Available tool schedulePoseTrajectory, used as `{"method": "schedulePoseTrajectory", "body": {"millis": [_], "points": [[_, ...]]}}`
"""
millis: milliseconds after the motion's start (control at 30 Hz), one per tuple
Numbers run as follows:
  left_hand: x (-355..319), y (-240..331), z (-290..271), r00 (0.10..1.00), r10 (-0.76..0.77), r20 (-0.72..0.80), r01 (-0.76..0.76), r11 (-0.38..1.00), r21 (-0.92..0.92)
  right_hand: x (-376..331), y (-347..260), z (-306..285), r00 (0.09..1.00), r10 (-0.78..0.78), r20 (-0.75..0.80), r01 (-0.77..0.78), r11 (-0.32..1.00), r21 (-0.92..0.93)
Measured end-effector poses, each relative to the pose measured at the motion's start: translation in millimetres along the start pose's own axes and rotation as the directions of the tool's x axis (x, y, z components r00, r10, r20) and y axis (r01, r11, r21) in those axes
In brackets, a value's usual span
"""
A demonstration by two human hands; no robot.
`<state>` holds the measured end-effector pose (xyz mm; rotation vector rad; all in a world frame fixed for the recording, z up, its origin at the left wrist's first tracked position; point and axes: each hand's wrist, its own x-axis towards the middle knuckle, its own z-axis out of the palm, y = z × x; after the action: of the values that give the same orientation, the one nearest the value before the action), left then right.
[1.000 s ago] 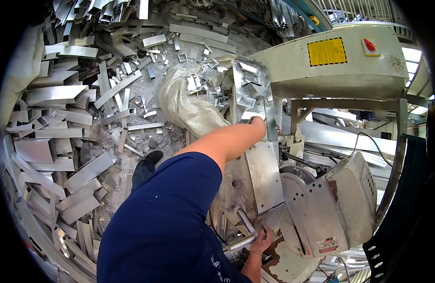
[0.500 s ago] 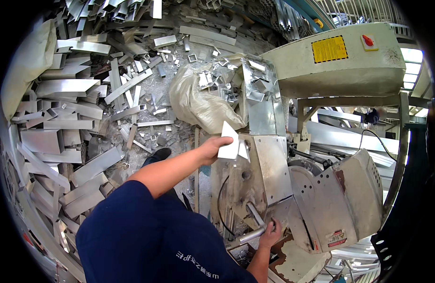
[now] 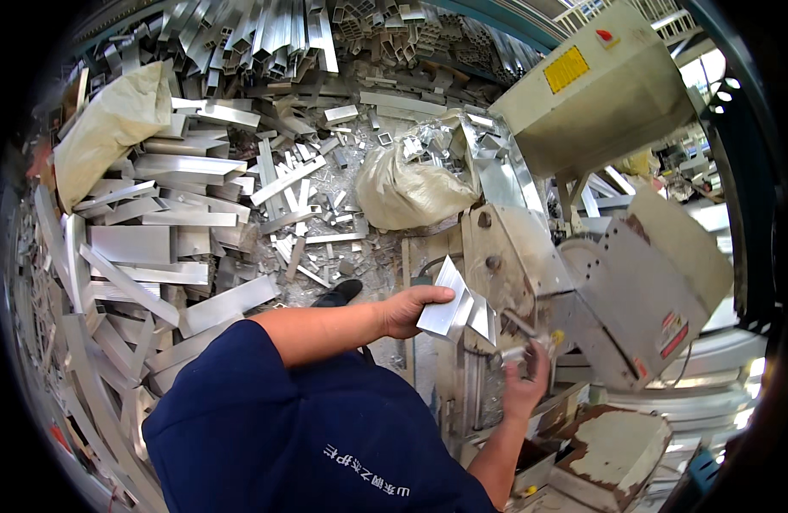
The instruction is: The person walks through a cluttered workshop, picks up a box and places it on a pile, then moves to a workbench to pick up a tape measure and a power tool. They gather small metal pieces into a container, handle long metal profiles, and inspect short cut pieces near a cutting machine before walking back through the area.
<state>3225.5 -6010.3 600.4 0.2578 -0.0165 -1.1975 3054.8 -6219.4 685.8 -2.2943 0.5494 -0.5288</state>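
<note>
My left hand (image 3: 409,312) pinches a short aluminium profile offcut (image 3: 445,301) with slanted, pointed ends. Its thumb lies on top and its other fingers are hidden below the metal. The offcut hangs over the worn metal bed of a cutting machine (image 3: 507,248). Lower right, my right hand (image 3: 527,385) is raised, slightly blurred, with thumb and fingers apart. A metal lever handle (image 3: 519,327) on the machine is right beside its fingertips; whether they touch cannot be told. Right of it stands the machine's scuffed blade guard (image 3: 620,295).
A pale sack (image 3: 411,195) of offcuts slumps beyond the machine, next to a sheet-metal chute (image 3: 505,175). Cut profiles (image 3: 141,244) lie piled at left, with small scraps across the floor. A cream machine housing (image 3: 603,94) with a red switch juts in at upper right.
The view has swung, so the surroundings have shifted. My left hand has brought the offcut nearer to my right hand, tilting it. My right hand has lifted and spread by the lever.
</note>
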Motion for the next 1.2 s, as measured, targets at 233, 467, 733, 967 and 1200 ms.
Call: {"method": "schedulePoseTrajectory", "body": {"millis": [233, 467, 733, 967, 1200], "points": [[-78, -75, 21, 0.983, -0.157, -0.097, 0.162, 0.986, 0.042, -114, -9, 21, 0.989, -0.145, 0.008, 0.145, 0.988, 0.048], [-75, -110, 44, 0.951, -0.291, -0.106, 0.303, 0.943, 0.135, -169, -8, -25, 0.997, -0.048, -0.067, 0.067, 0.948, 0.31], [5, -149, 72, 0.757, -0.643, 0.119, 0.584, 0.747, 0.317, -217, 1, -78, 0.896, 0.435, -0.086, -0.243, 0.643, 0.726], [56, -208, 105, 0.542, -0.84, 0.011, 0.705, 0.462, 0.537, -274, -7, -102, 0.777, 0.415, -0.474, -0.376, 0.909, 0.18], [56, -260, 116, 0.157, -0.978, -0.136, 0.628, -0.007, 0.778, -335, -28, -68, 0.445, 0.49, -0.749, -0.683, 0.727, 0.07]]}}
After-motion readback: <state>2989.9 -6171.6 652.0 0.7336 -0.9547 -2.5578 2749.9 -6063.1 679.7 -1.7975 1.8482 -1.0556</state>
